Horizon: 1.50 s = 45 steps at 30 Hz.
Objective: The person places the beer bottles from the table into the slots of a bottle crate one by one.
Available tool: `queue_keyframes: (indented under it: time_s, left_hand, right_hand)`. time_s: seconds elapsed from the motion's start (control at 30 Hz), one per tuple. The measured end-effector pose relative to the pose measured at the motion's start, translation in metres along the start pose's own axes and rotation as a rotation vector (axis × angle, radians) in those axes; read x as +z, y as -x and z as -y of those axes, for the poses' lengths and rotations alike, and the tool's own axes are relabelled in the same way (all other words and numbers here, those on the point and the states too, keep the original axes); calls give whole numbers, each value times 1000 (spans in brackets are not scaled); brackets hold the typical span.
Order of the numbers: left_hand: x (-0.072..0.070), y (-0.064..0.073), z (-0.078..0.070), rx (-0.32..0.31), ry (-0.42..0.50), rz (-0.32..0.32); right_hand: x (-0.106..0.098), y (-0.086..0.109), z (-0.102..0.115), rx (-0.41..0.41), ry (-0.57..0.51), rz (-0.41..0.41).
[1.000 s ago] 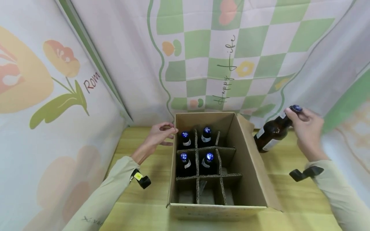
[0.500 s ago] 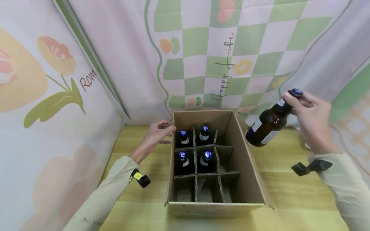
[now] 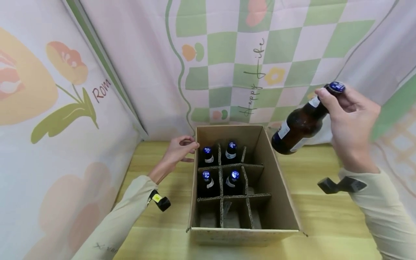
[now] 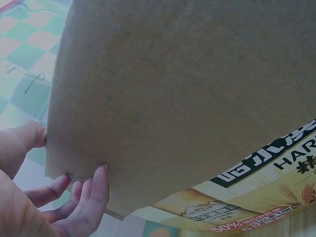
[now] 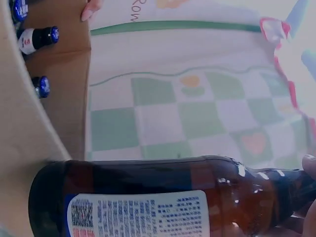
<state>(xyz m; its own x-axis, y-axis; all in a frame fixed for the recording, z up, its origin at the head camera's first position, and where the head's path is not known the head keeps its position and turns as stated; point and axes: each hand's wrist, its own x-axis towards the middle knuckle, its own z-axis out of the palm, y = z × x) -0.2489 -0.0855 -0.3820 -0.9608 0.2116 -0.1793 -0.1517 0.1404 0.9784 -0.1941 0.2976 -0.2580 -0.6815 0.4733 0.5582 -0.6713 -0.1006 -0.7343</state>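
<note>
My right hand (image 3: 355,119) grips a brown glass beer bottle (image 3: 302,124) by its neck, just under the blue cap. The bottle leans, its base beside the right rim of an open cardboard box (image 3: 282,195). In the right wrist view, the white back label (image 5: 143,215) on the bottle faces the camera. My left hand (image 3: 178,150) holds the box's left side near the far corner; the left wrist view has its fingers (image 4: 98,190) against a plain cardboard flap (image 4: 173,98). Several blue-capped bottles (image 3: 234,180) stand upright in the box's left and middle compartments.
Cardboard dividers (image 3: 234,197) split the box into compartments; the near row and right column hold no bottles. The box stands on a wood-grain table (image 3: 318,202). Behind it hangs a green-checked curtain (image 3: 224,76), with a flower-printed one (image 3: 74,151) at the left.
My right hand has raised the bottle from beside the box's right wall, up and closer to the camera, its base shifting left toward the rim. My left hand has stayed at the box.
</note>
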Motion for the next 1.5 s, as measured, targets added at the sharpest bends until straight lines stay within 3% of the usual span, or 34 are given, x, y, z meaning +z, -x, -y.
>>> queue_keyframes:
  time_s: [0.17, 0.4, 0.53, 0.7, 0.8, 1.07, 1.3, 1.5]
  left_hand:
    - [-5, 6, 1, -11, -19, -21]
    - [-6, 9, -2, -12, -24, -20]
    - [-6, 9, -4, -14, -13, -16]
    - [-9, 8, -5, -41, -14, -5]
    - [-11, 7, -5, -56, -16, 3]
    - [-16, 4, -2, -90, -9, 26]
    - [-18, 4, -3, -94, -10, 27]
    - [-16, 3, -2, -91, -5, 29]
  right_hand:
    - [21, 7, 8, -40, -19, 72]
    - [39, 14, 20, 91, -138, 228]
    - [44, 17, 28, 135, -131, 305]
    - [48, 29, 34, 186, -27, 389]
    - [49, 40, 37, 222, 93, 467]
    - [57, 65, 41, 247, 544, 632]
    - [71, 75, 35, 230, 596, 723]
    - [78, 85, 28, 264, 596, 792]
